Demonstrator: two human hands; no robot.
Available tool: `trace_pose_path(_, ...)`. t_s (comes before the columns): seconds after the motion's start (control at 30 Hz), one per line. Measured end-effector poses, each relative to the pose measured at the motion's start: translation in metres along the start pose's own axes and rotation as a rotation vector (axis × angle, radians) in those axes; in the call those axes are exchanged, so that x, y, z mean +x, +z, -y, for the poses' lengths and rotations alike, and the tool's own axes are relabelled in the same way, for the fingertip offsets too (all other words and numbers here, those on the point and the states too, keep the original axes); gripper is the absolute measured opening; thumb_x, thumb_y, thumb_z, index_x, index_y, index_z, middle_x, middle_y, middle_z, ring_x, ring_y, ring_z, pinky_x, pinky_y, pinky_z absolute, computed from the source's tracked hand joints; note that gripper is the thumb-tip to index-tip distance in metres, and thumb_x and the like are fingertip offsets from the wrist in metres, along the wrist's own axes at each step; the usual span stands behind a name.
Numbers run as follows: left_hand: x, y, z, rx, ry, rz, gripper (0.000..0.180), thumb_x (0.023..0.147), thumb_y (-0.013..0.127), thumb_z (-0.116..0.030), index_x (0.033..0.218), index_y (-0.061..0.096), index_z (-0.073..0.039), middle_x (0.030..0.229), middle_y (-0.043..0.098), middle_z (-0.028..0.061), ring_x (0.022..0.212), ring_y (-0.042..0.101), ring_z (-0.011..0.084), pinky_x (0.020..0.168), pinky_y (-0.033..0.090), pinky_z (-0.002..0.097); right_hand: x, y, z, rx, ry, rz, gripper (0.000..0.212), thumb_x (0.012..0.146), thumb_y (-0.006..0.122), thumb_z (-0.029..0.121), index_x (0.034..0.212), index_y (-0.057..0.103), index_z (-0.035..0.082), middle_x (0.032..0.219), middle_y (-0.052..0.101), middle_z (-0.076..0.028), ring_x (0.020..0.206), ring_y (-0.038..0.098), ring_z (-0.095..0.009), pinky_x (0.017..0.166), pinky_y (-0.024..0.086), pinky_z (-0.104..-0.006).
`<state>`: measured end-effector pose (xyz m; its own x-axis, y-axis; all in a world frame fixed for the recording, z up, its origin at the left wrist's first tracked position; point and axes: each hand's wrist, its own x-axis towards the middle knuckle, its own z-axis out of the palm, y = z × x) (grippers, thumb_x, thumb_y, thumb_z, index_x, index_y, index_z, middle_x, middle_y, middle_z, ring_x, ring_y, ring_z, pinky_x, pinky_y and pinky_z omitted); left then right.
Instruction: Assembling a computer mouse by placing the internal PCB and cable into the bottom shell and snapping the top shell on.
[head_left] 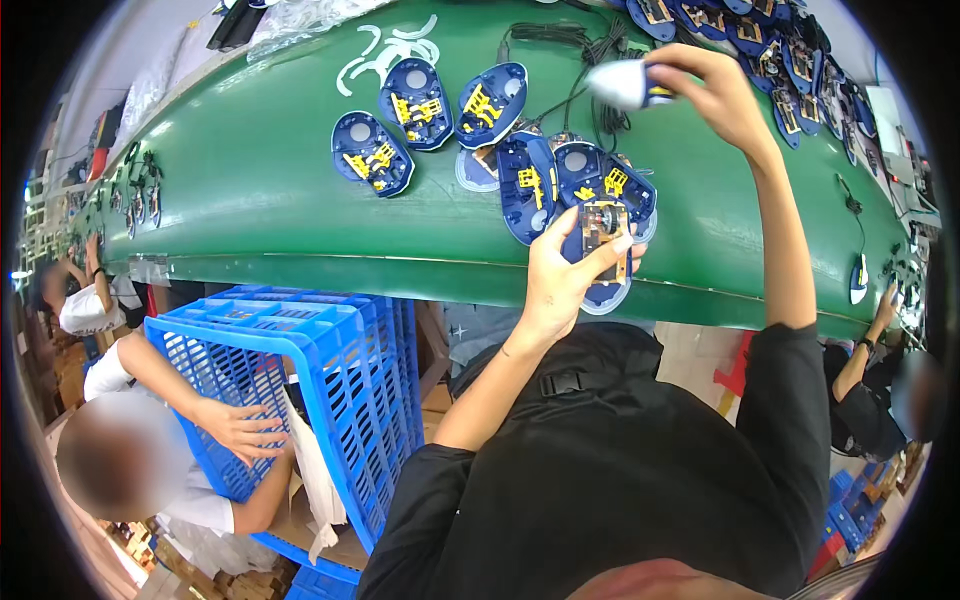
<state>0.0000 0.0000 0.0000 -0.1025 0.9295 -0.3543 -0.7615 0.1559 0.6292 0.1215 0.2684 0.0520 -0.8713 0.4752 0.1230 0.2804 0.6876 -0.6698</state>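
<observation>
My left hand (556, 280) is closed round a computer mouse base (604, 230) with its circuit board and wheel facing up, near the belt's front edge. Raised at the right, my right hand (718, 95) pinches a pale mouse cover (618, 84), smeared by motion. Just beyond my left hand lie two dark blue mouse shells with yellow inner parts, one left (522, 180) and one right (592, 172). Part of another mouse base (478, 170) shows beneath them. Farther left rest three more shells, at the front (370, 152), middle (415, 103) and right (491, 103).
Black cables (590, 45) lie coiled beyond the shells on the green belt (250, 170). White curved strips (385, 52) are at the far left, and several mouse bases (785, 60) crowd the far right. A blue crate (330, 370) with a co-worker's arms (235, 425) inside stands at my left.
</observation>
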Motion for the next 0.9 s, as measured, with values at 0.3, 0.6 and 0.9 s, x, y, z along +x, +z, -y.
trace_pose_path(0.3, 0.001, 0.006, -0.017, -0.088, 0.064, 0.117, 0.059, 0.089, 0.061, 0.003, 0.139, 0.031, -0.003, 0.125, 0.055, 0.0272, 0.106, 0.064, 0.0395, 0.084, 0.059, 0.0499, -0.158, 0.065, -0.01, -0.14, 0.933, -0.694, 0.033, 0.093, 0.063, 0.03, 0.105, 0.072, 0.0, 0.084, 0.071, -0.009, 0.077, 0.067, -0.021, 0.075, 0.05, -0.0307)
trace_pose_path(0.6, 0.0, 0.019, -0.019, -0.03, 0.03, 0.085, 0.057, 0.086, 0.057, 0.005, 0.137, 0.033, -0.001, 0.121, 0.058, 0.0282, 0.105, 0.065, 0.0416, 0.083, 0.06, 0.0509, -0.156, 0.035, 0.025, -0.661, 0.391, -0.009, 0.055, 0.068, 0.067, -0.002, 0.121, 0.065, 0.013, 0.139, 0.056, -0.006, 0.132, 0.046, -0.03, 0.113, 0.029, -0.0455)
trace_pose_path(0.9, 0.005, 0.019, -0.011, -0.033, 0.07, 0.017, 0.059, 0.082, 0.055, 0.009, 0.137, 0.034, 0.004, 0.113, 0.06, 0.029, 0.102, 0.066, 0.04, 0.087, 0.058, 0.0491, -0.15, 0.067, -0.023, -0.512, 0.599, -0.671, 0.05, 0.089, 0.067, 0.032, 0.133, 0.055, 0.012, 0.144, 0.049, -0.014, 0.137, 0.041, -0.035, 0.11, 0.037, -0.0444)
